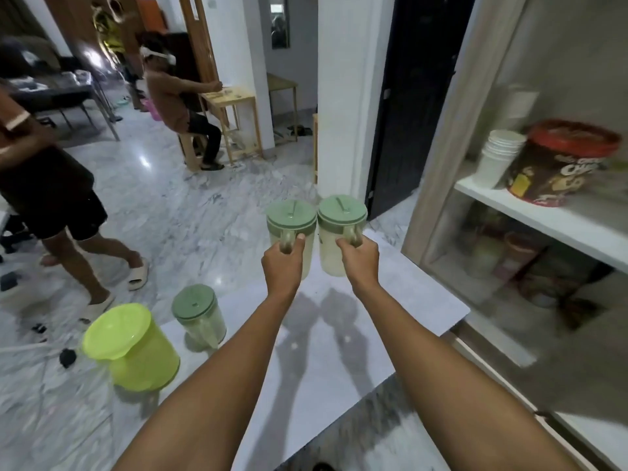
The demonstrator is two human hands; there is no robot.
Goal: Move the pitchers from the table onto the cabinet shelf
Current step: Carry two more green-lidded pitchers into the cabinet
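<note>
My left hand (pixel 283 263) grips the handle of a clear pitcher with a green lid (pixel 289 217). My right hand (pixel 360 258) grips the handle of a second green-lidded pitcher (pixel 341 215). Both pitchers are held side by side above the far end of the white table (pixel 390 311), lifted off it. A third green-lidded pitcher (pixel 198 316) stands on the table's left edge. A lime-yellow pitcher (pixel 131 348) stands near the left corner. The cabinet's white shelf (pixel 550 219) is to the right.
On the shelf stand a stack of white paper cups (pixel 499 156) and a brown tub with a red lid (pixel 564 161). The cabinet door frame (pixel 452 130) stands right of the pitchers. A person (pixel 51 198) walks at left; another sits at a wooden table behind.
</note>
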